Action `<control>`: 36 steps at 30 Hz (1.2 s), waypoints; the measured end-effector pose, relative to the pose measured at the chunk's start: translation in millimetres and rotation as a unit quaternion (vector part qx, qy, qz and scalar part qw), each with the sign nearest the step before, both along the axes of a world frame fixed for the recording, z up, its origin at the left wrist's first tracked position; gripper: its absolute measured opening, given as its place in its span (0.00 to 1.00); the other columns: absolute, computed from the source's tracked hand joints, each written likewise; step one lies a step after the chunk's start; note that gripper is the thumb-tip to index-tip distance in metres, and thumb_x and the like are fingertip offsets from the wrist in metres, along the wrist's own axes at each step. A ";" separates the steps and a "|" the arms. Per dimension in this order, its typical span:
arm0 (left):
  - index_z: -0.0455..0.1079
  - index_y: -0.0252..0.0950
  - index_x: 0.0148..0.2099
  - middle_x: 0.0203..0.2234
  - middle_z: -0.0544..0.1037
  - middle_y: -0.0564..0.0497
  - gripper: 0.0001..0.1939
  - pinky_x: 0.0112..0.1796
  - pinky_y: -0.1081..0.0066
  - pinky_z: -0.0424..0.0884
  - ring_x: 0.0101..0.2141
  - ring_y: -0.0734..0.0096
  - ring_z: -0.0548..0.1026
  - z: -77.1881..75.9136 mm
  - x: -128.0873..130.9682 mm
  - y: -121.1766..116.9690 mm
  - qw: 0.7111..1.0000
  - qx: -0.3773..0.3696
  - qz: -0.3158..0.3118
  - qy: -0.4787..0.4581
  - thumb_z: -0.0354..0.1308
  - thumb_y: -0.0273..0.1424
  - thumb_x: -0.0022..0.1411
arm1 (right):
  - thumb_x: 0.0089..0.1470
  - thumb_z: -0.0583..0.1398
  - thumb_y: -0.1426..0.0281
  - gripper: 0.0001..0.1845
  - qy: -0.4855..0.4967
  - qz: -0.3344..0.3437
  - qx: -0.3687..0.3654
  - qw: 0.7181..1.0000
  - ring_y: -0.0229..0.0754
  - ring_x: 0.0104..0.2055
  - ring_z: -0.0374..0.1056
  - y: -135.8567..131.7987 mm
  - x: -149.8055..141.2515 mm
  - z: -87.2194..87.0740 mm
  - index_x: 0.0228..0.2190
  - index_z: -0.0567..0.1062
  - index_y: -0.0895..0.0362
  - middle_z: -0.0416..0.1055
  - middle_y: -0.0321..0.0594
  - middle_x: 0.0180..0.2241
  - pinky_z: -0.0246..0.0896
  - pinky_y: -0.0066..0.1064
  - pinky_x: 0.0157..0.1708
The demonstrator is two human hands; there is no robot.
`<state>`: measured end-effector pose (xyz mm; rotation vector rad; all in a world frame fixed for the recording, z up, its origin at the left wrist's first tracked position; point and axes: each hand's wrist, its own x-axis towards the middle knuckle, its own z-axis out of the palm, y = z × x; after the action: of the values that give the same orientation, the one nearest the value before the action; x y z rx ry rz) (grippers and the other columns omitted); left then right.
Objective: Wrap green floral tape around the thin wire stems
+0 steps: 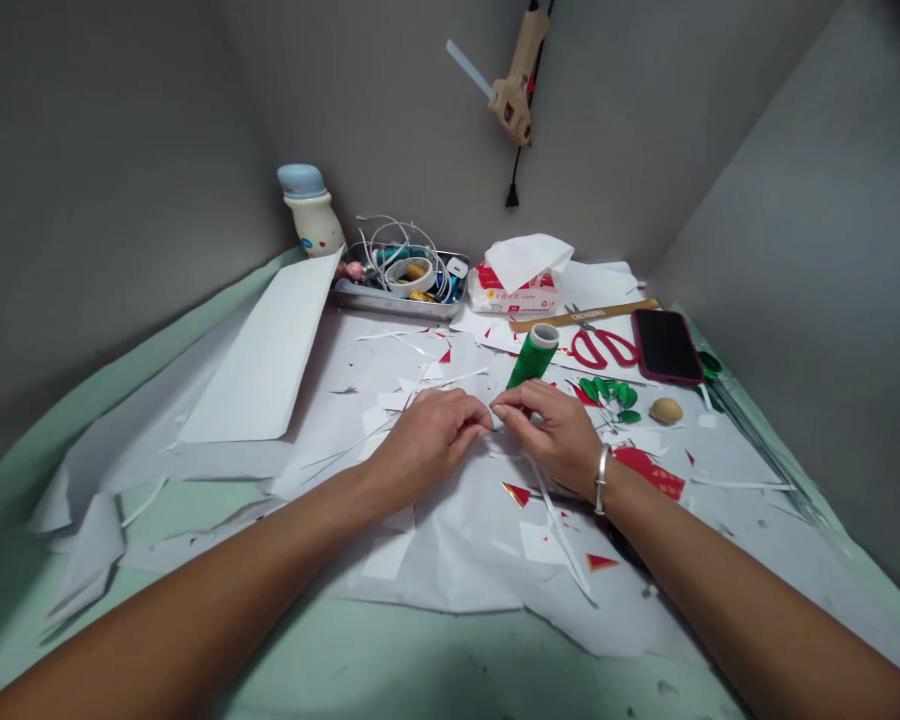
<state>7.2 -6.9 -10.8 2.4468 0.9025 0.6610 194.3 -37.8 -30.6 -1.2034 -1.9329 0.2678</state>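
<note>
White paper strip (497, 421) pinched between left hand (427, 435) and right hand (549, 432), green spool (531, 357) just ahead, paper scraps (375, 420) around

From here, the person's left hand (427, 435) and right hand (551, 430) meet over a paper-strewn tabletop (390, 670), fingers (471, 425) pinching a small white paper strip (496, 420) between them. A silver bangle (602, 478) circles the right wrist. Just off the hands at one o'clock stands a green spool (531, 358); at two o'clock lie red-handled scissors (604, 348), with a smartphone (667, 346) beyond. Green paper leaves (607, 392) sit at three o'clock. A metal tray of cables (399, 300) rests at eleven o'clock, and a hot glue gun (511, 85) hangs on the wall at twelve.
</note>
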 end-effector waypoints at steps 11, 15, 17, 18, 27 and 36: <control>0.67 0.38 0.36 0.33 0.75 0.52 0.06 0.45 0.60 0.63 0.37 0.67 0.71 5.0 -1.9 1.8 0.997 -0.010 0.067 -0.040 0.50 0.26 0.62 | 0.57 0.56 0.71 0.08 -0.109 0.068 0.031 0.991 0.39 0.29 0.62 -7.8 -7.6 1.2 0.32 0.76 0.55 0.70 0.37 0.24 0.59 0.30 0.32; 0.68 0.37 0.36 0.32 0.75 0.52 0.06 0.44 0.60 0.63 0.36 0.67 0.71 -1.2 -2.0 3.5 0.998 0.024 0.051 0.002 0.49 0.26 0.62 | 0.58 0.55 0.71 0.08 -0.097 0.061 0.065 0.991 0.40 0.30 0.63 -9.3 -6.4 4.4 0.34 0.75 0.56 0.71 0.39 0.26 0.60 0.31 0.34; 0.68 0.37 0.36 0.31 0.75 0.53 0.06 0.44 0.61 0.62 0.36 0.67 0.71 -2.3 -1.7 3.2 0.999 0.031 0.031 0.014 0.50 0.25 0.61 | 0.58 0.55 0.71 0.08 -0.074 0.041 0.063 0.994 0.40 0.31 0.63 -7.8 -4.6 4.7 0.34 0.75 0.55 0.72 0.39 0.27 0.60 0.32 0.35; 0.68 0.37 0.35 0.31 0.75 0.53 0.06 0.44 0.61 0.62 0.36 0.67 0.70 -2.0 -1.5 2.8 0.999 0.033 0.022 0.016 0.50 0.25 0.61 | 0.58 0.56 0.71 0.08 -0.059 0.028 0.058 0.996 0.40 0.31 0.63 -6.8 -3.6 4.6 0.34 0.75 0.55 0.72 0.39 0.27 0.60 0.32 0.35; 0.69 0.39 0.36 0.33 0.76 0.52 0.05 0.45 0.61 0.64 0.37 0.67 0.71 7.5 0.2 -2.8 0.998 -0.042 0.018 -0.052 0.52 0.27 0.61 | 0.57 0.56 0.70 0.08 0.026 -0.010 -0.025 0.999 0.38 0.31 0.67 0.3 1.6 -3.5 0.32 0.76 0.55 0.74 0.36 0.29 0.61 0.30 0.34; 0.68 0.38 0.35 0.31 0.76 0.54 0.05 0.47 0.61 0.62 0.35 0.70 0.71 3.4 -1.4 1.3 0.995 0.004 0.080 -0.053 0.52 0.27 0.61 | 0.56 0.56 0.72 0.07 -0.093 0.071 0.048 0.992 0.38 0.29 0.63 -8.7 -8.1 3.3 0.31 0.75 0.56 0.71 0.37 0.24 0.60 0.30 0.32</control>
<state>5.9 -5.6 -7.4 2.3389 1.0628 0.8435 186.2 -46.5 -27.3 -1.0617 -2.1718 0.1378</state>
